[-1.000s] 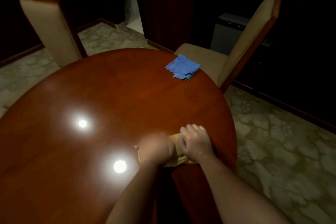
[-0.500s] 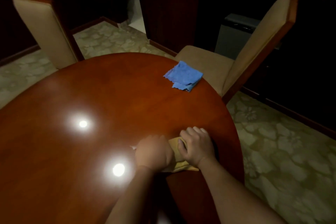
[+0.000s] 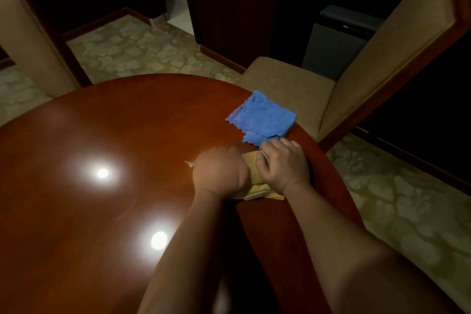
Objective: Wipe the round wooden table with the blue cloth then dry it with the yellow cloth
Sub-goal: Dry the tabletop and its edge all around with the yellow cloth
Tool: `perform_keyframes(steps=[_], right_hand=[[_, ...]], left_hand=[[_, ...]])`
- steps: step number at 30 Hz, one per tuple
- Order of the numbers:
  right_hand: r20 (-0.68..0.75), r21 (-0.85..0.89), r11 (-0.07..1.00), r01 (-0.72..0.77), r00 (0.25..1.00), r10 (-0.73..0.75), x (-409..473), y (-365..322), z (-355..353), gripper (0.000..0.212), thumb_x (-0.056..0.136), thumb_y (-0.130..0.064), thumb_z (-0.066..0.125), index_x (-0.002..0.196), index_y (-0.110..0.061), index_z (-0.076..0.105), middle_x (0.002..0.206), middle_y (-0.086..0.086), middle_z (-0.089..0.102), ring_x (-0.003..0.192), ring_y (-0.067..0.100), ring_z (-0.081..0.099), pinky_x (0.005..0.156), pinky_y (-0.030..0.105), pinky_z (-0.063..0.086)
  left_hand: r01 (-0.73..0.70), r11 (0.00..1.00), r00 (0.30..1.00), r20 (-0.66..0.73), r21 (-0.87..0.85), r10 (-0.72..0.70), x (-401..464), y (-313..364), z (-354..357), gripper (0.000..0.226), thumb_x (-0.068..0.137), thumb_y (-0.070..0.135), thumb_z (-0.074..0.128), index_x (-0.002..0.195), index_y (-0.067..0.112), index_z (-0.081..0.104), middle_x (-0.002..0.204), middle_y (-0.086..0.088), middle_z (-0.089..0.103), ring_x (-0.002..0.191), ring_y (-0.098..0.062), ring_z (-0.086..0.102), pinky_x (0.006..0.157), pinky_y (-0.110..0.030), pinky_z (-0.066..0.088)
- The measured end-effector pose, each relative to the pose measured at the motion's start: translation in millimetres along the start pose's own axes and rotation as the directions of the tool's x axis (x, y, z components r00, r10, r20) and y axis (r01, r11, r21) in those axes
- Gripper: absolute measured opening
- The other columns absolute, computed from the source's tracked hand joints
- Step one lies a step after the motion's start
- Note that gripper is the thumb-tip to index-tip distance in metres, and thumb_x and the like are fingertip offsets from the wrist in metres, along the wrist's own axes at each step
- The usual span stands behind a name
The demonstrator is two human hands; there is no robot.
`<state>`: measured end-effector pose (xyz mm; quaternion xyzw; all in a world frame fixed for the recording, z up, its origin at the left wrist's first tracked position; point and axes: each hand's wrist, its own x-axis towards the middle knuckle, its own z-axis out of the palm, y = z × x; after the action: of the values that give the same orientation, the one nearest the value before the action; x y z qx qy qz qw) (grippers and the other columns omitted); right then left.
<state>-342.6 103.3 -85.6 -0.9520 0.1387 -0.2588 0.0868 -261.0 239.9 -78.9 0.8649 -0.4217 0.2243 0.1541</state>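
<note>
The round wooden table shines dark red and shows two bright lamp reflections. A folded yellow cloth lies on its right part, mostly covered by my hands. My left hand is curled over the cloth's left side. My right hand grips its right side, thumb on top. The folded blue cloth lies flat just beyond, near the table's far right edge. My right fingertips reach the blue cloth's near edge.
A beige chair with a wooden frame stands close at the table's far right. Another beige chair back stands at the far left. A grey box sits behind the right chair. Patterned carpet surrounds the table.
Both hands have slid the yellow cloth away from me across the table, up to the near edge of the blue cloth.
</note>
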Motion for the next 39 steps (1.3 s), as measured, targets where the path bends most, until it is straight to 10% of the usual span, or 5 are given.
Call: perform_keyframes(steps=[23, 39], right_hand=[[-0.008, -0.103, 0.975, -0.196, 0.980, 0.197, -119, -27, -58, 0.034, 0.081, -0.034, 0.039, 0.060, -0.012, 0.053, 0.056, 0.007, 0.054, 0.053, 0.029, 0.054, 0.053, 0.032, 0.040], [0.291, 0.152, 0.988, 0.027, 0.954, -0.071, -240, -268, -91, 0.025, 0.069, -0.037, 0.047, 0.057, -0.017, 0.056, 0.059, 0.003, 0.054, 0.056, 0.025, 0.052, 0.054, 0.033, 0.035]], left_hand=[[-0.057, 0.996, 0.988, 0.137, -0.069, 0.066, -75, 65, -56, 0.031, 0.076, 0.034, 0.039, 0.054, 0.014, 0.048, 0.047, -0.004, 0.048, 0.037, -0.024, 0.044, 0.044, -0.022, 0.025], [0.234, 0.949, 0.883, 0.364, 0.210, -0.298, -319, -20, -230, 0.026, 0.071, 0.033, 0.041, 0.056, 0.015, 0.053, 0.048, -0.003, 0.051, 0.039, -0.025, 0.050, 0.037, -0.024, 0.035]])
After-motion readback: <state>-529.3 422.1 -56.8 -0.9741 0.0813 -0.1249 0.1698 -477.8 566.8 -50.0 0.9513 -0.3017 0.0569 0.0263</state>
